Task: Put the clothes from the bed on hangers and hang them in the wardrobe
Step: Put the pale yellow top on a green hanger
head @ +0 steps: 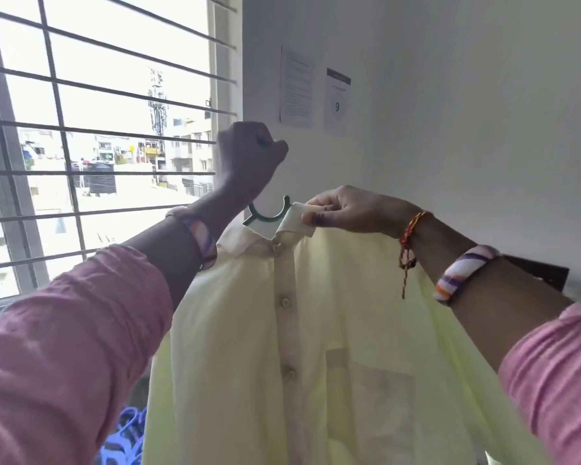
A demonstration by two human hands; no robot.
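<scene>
Head view | barred window at left | blue hangers low left | left hand raised, fist curled round the top of green hanger | pale yellow shirt hangs buttoned on that hanger, centre | right hand pinches the shirt's collar | papers on white wall behind.

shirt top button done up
No, the shirt collar lies open at the neck, and the right hand pinches one collar flap.

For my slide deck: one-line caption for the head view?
Left hand holds up green hanger; right hand pinches pale yellow shirt collar.
</scene>
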